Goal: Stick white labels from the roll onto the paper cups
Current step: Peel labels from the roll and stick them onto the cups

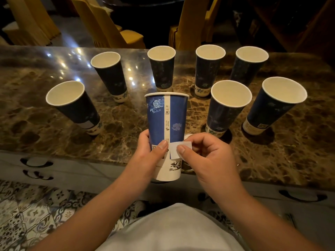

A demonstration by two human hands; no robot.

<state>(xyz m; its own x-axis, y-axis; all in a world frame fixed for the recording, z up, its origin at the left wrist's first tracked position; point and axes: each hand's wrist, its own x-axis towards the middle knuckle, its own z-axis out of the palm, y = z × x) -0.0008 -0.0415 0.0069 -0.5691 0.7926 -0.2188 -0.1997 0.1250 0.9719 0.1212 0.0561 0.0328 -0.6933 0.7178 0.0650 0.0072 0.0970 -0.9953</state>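
My left hand [154, 151] grips the upright blue cup [166, 124] low; my right hand [204, 151], nearer, pinches the white label [178, 150] against its lower front.

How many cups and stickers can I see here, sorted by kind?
Paper cups standing on the table: 7
Paper cup held in the left hand: 1
White labels, pinched by the right hand against the held cup: 1
Total: 9
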